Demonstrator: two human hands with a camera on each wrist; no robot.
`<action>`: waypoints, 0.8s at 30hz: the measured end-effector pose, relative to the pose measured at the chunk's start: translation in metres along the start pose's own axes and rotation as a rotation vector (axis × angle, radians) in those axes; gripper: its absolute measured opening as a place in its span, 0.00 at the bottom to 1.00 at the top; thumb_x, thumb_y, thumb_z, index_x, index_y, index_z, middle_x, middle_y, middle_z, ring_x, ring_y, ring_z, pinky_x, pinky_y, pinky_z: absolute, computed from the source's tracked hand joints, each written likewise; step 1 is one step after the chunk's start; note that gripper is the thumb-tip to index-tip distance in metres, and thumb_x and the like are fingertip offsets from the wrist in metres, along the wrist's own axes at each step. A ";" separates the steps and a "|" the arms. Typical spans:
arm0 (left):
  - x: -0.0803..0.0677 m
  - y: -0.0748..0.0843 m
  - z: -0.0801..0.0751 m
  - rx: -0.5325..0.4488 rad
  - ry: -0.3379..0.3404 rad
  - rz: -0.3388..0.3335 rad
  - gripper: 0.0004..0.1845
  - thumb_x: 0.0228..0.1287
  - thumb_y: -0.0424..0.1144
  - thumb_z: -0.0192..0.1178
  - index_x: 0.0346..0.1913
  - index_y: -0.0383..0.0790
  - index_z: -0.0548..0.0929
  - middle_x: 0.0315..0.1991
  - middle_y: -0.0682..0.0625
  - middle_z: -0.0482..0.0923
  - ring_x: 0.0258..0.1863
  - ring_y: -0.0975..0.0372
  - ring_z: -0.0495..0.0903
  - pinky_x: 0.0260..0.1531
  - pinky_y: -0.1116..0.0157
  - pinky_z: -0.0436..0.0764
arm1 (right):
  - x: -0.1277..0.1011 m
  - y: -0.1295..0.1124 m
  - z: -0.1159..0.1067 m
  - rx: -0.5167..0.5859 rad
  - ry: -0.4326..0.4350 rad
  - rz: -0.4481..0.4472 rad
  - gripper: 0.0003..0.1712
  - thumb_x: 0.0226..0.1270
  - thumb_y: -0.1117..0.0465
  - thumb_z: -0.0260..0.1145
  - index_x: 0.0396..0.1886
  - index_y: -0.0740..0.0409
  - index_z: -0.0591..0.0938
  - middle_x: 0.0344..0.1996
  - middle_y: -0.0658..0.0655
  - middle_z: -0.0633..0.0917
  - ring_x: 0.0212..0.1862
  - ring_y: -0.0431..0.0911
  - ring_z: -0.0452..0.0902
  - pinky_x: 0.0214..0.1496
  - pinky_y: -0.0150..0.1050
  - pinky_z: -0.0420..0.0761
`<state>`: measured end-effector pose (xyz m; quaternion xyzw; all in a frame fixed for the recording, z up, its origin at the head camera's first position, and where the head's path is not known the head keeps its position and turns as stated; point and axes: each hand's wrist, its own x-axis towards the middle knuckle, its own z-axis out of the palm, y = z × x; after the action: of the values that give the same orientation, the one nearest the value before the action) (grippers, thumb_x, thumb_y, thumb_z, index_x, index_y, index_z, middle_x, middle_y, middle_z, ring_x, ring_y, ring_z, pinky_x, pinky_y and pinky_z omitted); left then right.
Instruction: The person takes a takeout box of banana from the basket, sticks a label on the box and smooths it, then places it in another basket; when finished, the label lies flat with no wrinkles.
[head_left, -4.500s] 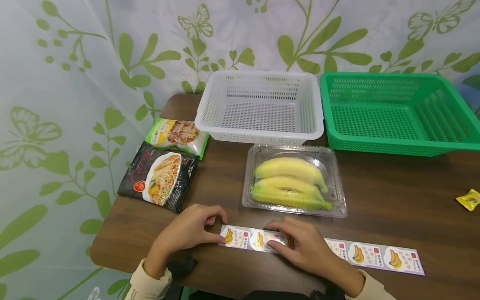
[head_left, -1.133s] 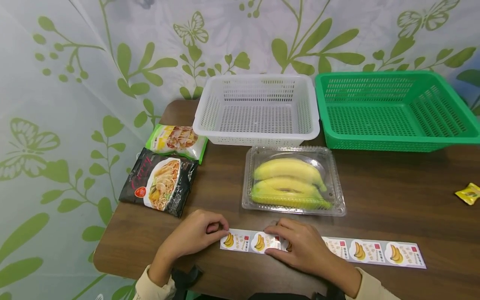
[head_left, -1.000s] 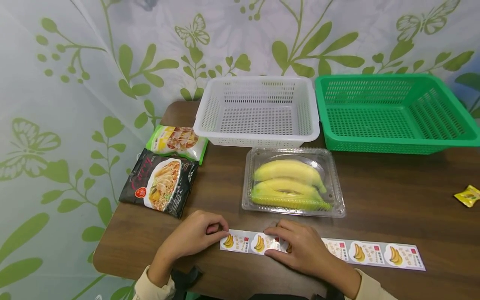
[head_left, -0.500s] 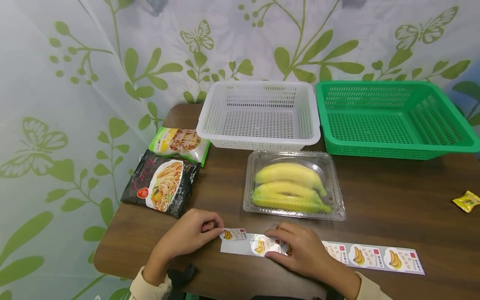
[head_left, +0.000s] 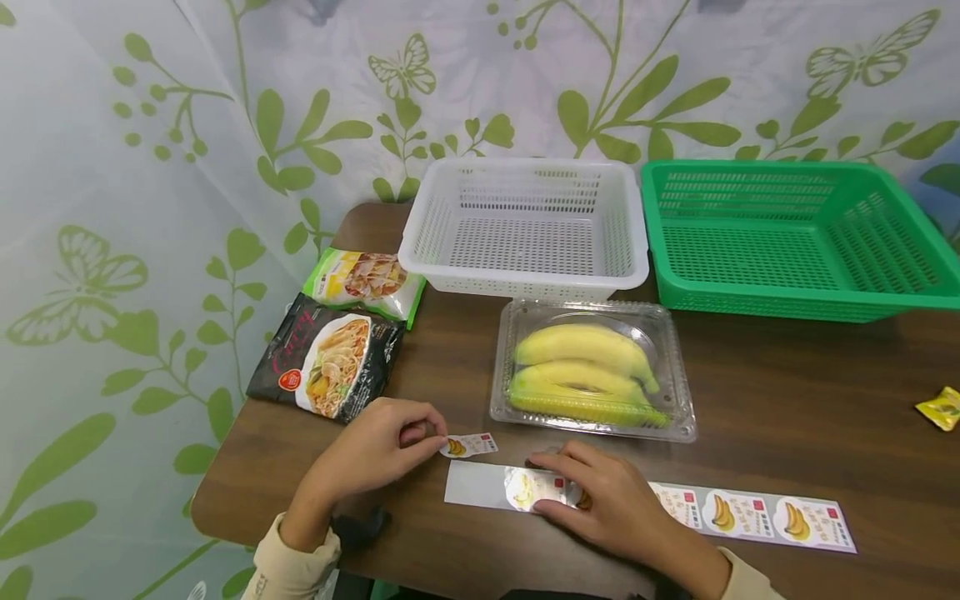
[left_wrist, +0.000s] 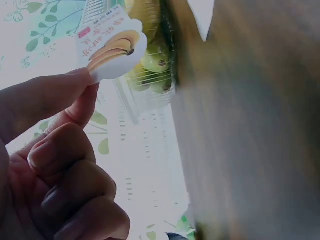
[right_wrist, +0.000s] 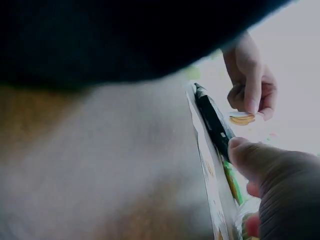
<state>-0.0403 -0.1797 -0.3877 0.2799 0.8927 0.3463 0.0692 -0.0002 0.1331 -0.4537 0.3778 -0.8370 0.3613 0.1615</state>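
Observation:
My left hand [head_left: 382, 446] pinches a peeled banana sticker [head_left: 471, 445] between thumb and forefinger; its other fingers are curled. In the left wrist view the sticker [left_wrist: 112, 52] hangs from the fingertips, printed with bananas and red lettering. Below it on the table lies the sticker strip [head_left: 750, 512], whose left end is bare backing. My right hand [head_left: 611, 504] rests over the strip's middle, thumb and forefinger spread near its two long edges, hiding part of it. Just behind the strip sits a clear lidded box [head_left: 678, 367] with bananas [head_left: 585, 350] inside.
A white basket [head_left: 525, 279] and a green basket [head_left: 795, 300] stand at the back. At the left lie a black noodle packet [head_left: 330, 358] and a green-edged food bag [head_left: 367, 279]. A small yellow packet [head_left: 941, 408] is at the far right of the brown table [head_left: 795, 400].
The left hand has peeled the leftmost sticker from the strip, baring its backing, and has carried it a little away toward the banana box. The right hand has stayed on the strip.

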 end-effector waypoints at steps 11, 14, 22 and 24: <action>0.007 0.012 -0.017 0.021 0.017 0.065 0.02 0.63 0.46 0.61 0.32 0.57 0.80 0.15 0.61 0.61 0.16 0.72 0.59 0.19 0.71 0.66 | 0.019 -0.018 -0.028 0.059 0.180 -0.244 0.18 0.58 0.56 0.69 0.47 0.58 0.83 0.28 0.43 0.76 0.25 0.31 0.67 0.26 0.23 0.67; 0.010 0.014 -0.020 0.037 0.025 0.083 0.03 0.63 0.47 0.60 0.32 0.58 0.79 0.16 0.61 0.61 0.16 0.72 0.60 0.19 0.71 0.66 | 0.026 -0.020 -0.042 0.078 0.273 -0.262 0.15 0.61 0.57 0.66 0.43 0.63 0.84 0.22 0.43 0.73 0.23 0.32 0.66 0.23 0.22 0.64; 0.021 0.020 -0.020 0.031 -0.001 0.117 0.02 0.63 0.48 0.60 0.32 0.59 0.79 0.17 0.61 0.60 0.17 0.72 0.60 0.21 0.70 0.66 | 0.029 -0.008 -0.086 0.053 0.402 -0.100 0.16 0.60 0.57 0.67 0.40 0.67 0.84 0.18 0.44 0.75 0.20 0.31 0.63 0.19 0.24 0.60; 0.024 0.022 -0.021 0.015 -0.004 0.132 0.02 0.64 0.48 0.59 0.33 0.59 0.79 0.17 0.61 0.60 0.17 0.71 0.60 0.21 0.71 0.66 | 0.027 -0.004 -0.097 0.042 0.389 -0.028 0.16 0.59 0.59 0.68 0.42 0.67 0.84 0.18 0.45 0.75 0.20 0.30 0.60 0.19 0.25 0.58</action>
<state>-0.0571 -0.1652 -0.3562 0.3395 0.8748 0.3427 0.0459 -0.0154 0.1875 -0.3707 0.3155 -0.7770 0.4425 0.3176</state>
